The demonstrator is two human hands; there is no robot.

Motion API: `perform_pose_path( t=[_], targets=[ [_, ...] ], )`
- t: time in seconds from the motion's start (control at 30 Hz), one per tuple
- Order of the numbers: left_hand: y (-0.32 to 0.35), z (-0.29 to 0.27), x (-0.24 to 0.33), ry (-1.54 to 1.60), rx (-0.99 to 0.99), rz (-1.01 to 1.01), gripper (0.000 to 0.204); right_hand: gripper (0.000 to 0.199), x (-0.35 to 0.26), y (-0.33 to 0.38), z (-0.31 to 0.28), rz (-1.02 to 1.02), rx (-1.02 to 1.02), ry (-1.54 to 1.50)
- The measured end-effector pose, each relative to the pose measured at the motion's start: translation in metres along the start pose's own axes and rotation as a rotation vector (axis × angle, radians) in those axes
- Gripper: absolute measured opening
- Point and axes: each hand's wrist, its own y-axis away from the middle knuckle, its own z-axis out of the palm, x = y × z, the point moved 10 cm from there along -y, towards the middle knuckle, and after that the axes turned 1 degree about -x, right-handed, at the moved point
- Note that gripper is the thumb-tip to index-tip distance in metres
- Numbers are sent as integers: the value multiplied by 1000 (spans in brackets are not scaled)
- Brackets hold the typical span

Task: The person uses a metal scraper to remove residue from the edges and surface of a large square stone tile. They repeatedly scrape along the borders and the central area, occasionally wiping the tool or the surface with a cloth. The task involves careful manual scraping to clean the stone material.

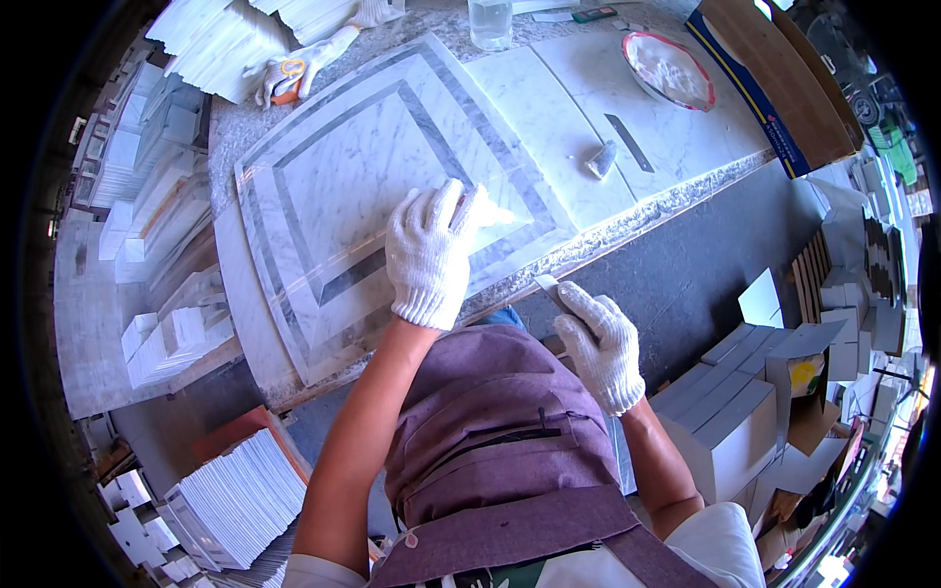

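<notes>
A white marble panel [343, 176] with grey inlaid border bands lies on the bench in front of me. My left hand [428, 250], in a white knit glove, rests over its lower right part, fingers closed on a crumpled white cloth [497, 213] against the surface. Just off the bench's near edge, my right hand [600, 343], gloved too, grips a thin flat scraper blade [547, 282]; its tip points toward the panel. Right of the panel, a grey metal strip [629, 143] and a small grey lump [601, 160] lie on plain marble slabs [559, 118].
A red-rimmed bowl [669, 71] of white powder or paste and a clear water container [490, 24] stand farther back. White gloves [319, 57] with an orange item lie by stacked tiles [221, 39]. A cardboard box [784, 83] sits far right; cartons [720, 407] stand below.
</notes>
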Motion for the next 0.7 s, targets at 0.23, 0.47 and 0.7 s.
perform_pose_path(
  t=[0.23, 0.47, 0.7],
  targets=[
    [2, 0, 3, -33, 6, 19, 43, 37, 1, -1, -3, -12, 13, 6],
    [1, -3, 8, -63, -4, 48, 47, 37, 2, -1, -2, 8, 9, 3],
    [-1, -4, 10, -77, -12, 68, 45, 36, 2, -2, -3, 9, 7, 5]
  ],
)
